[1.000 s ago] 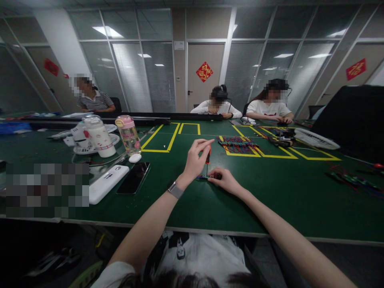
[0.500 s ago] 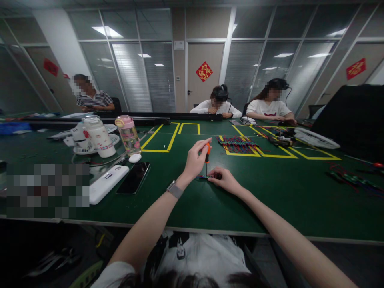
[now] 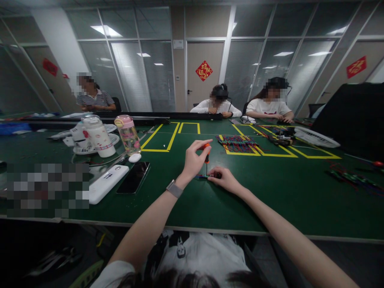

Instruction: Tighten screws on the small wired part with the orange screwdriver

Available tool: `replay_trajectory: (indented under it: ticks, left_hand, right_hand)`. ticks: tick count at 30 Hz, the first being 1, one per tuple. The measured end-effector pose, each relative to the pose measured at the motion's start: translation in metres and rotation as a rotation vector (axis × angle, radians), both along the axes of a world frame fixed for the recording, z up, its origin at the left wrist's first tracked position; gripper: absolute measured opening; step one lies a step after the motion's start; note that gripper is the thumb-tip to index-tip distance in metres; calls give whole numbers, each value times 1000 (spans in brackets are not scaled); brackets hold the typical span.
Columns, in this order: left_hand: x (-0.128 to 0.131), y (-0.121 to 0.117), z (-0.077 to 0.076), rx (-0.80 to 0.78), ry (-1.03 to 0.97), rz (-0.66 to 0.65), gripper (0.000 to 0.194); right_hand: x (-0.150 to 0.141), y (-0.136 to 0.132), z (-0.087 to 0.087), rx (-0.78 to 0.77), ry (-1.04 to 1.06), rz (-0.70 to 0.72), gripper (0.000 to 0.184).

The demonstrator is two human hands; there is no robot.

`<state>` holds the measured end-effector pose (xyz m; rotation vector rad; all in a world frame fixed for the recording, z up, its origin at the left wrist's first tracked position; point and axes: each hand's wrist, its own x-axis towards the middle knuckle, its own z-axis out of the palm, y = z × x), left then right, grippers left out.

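Screwdriver (image 3: pixel 207 159) stands near the centre of the frame, long axis close to vertical, orange-and-black handle uppermost and thin shaft directed straight down. Its lower end meets a small green board (image 3: pixel 202 176), which lies flat on the green table (image 3: pixel 186 212); the board's long axis runs roughly left to right across the frame, so the two axes stand nearly at right angles. Left hand (image 3: pixel 195 158) enters from the lower left, a watch (image 3: pixel 175 189) at its wrist. Its thumb and forefinger are closed on the upper part of the handle, the forefinger reaching over the top toward the right; the remaining fingers are partly hidden. Right hand (image 3: pixel 225 180) enters from the lower right, low against the table, with thumb and forefinger clamped on the board's right end, just beside the shaft. A dark item shows between these fingers; its kind cannot be told. Beyond the hands, right of centre, wired boards (image 3: pixel 240 144) lie in a row, partly over yellow tape (image 3: pixel 246 154). Left of centre, a dark phone (image 3: pixel 134 178) lies aslant, its upper end toward the right, beside a white power bank (image 3: pixel 108 185).
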<state>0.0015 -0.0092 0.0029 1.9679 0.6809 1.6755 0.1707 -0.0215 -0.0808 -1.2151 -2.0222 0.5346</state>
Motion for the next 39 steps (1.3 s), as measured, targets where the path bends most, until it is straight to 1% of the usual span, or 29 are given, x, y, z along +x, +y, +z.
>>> replay_trajectory:
  ticks: [2,4,6,9,11,13,15,17,19,21,22,24,26,27,28,30,32,33,34,36,38,39]
  left_hand:
    - [-1,0,1,30,25,91,20]
    - [-2,0,0,51,57,152,24]
    - [-2,2,-1,53,69,125,29]
    - [0,3,-3,31,41,21,30]
    - [0,1,-2,44,25,50,25]
    - [0,-1,-1,74,32,134,20]
    - [0,-2,-1,77,48,169,20]
    - [0,-2,-1,51,48,126,26]
    - [0,-1,-1,16,22,41,30]
    - [0,0,-1,6,-4,8,27]
    - [0,0,-1,17,-8,31,24]
    - [-1,-2,0,54,8,135,19]
    - [-2,-3,1,79,39,223,18]
    - [-2,-4,1,78,51,232,19]
    - [-2,-3,1,66,56,215,22]
    - [-1,-1,0,12,31,118,28]
    - [0,1,-2,-54,-19,20,29]
    - [1,2,-2,-73,-39,1,28]
    - [1,3,-2,-77,-51,5,25]
    - [1,2,-2,-49,-50,59,20]
    - [0,2,-2,-26,-28,105,20]
    - [0,2,-2,-25,-19,105,22]
  right_hand:
    - [0,0,0,4,0,2,15]
    - [0,0,-1,6,-4,4,15]
    - [0,0,0,6,-6,6,16]
    - [0,0,0,4,-6,9,16]
    - [0,1,-1,3,-5,7,15]
    - [0,1,-1,3,-2,2,14]
    - [0,1,-2,4,2,0,14]
    - [0,1,-2,5,3,2,14]
    - [0,1,-2,6,4,5,14]
    - [0,0,-1,8,3,4,13]
    - [0,0,-1,8,2,2,13]
    - [0,0,0,9,-1,1,12]
    - [0,0,0,9,-2,0,12]
    - [0,0,0,8,-1,-1,12]
    - [0,0,0,7,-1,-1,12]
    - [0,0,0,3,-2,-1,13]
    - [0,0,0,-1,-4,1,14]
    - [0,0,0,-3,-4,1,14]
    - [0,0,0,-3,-3,-1,14]
    - [0,0,0,-1,2,-4,14]
    - [0,1,0,2,3,-3,14]
    - [0,1,0,3,2,0,14]
